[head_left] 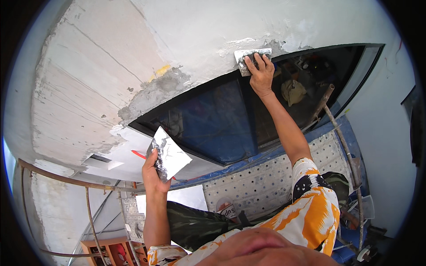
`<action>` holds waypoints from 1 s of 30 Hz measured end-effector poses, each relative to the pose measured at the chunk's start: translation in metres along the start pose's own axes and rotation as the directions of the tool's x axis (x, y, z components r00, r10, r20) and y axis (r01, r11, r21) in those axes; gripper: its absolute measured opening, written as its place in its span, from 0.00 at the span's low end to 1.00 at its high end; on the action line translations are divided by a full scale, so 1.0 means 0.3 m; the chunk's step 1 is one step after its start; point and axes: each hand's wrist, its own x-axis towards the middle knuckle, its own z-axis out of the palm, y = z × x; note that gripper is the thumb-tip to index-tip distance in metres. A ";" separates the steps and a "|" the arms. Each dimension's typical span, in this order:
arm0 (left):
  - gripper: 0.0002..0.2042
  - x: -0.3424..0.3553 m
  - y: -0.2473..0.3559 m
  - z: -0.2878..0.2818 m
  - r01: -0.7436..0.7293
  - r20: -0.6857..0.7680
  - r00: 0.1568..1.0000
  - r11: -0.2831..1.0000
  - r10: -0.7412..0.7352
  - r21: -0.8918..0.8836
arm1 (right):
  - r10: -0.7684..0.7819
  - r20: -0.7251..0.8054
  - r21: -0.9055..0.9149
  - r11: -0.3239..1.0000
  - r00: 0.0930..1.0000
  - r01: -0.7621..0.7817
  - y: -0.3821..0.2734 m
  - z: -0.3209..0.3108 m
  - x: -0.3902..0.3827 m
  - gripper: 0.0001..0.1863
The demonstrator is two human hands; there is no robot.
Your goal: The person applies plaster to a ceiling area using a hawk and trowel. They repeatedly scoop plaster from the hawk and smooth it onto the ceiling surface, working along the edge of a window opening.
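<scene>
"Plastering trowel (242, 63): where is it?"

"At the far side, a little right of the middle, its flat blade over the edge between the pale wall (195, 31) and the dark-framed window (213, 119)."

"What grip does the right hand (262, 80) have on it?"

"Closed on it, fingers bent and slightly spread over the dark back of the trowel. How hard it presses, I can't tell."

"And the left hand (154, 177)?"

"Nearer and to the left, well apart from the right one. It has hold of a flat metal plate (173, 155) smeared with white paste, tilted, one corner pointing far. The thumb lies at the plate's left edge; the other fingers are mostly hidden."

"How does the wall look?"

"White around the trowel, with rough grey patches along the window and a pinkish, line-marked stretch to the left."

"And the near side?"

"A perforated platform (270, 177) runs along the window, with a rusty scaffold pole (342, 144) at the right. The person wears a white-and-orange patterned shirt (315, 213) and camouflage trousers (195, 221)."
</scene>
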 end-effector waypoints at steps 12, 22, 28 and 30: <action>0.16 0.029 -0.015 0.002 -0.007 0.051 0.999 1.000 0.006 0.014 | -0.048 -0.075 0.016 0.999 0.996 0.049 0.055 0.053 0.012 0.36; 0.17 0.016 -0.021 -0.021 -0.007 0.085 0.996 1.000 0.004 0.030 | 0.514 -0.012 0.057 0.857 0.858 -0.512 -0.156 0.116 0.114 0.33; 0.17 0.031 -0.017 -0.043 0.008 0.075 0.997 1.000 -0.009 0.016 | 0.251 0.100 0.168 0.950 0.963 -0.265 -0.337 0.070 -0.030 0.34; 0.17 0.018 -0.015 -0.059 -0.009 0.083 0.997 0.999 0.006 0.044 | 0.139 0.013 0.158 0.977 0.990 -0.139 -0.249 0.049 -0.040 0.32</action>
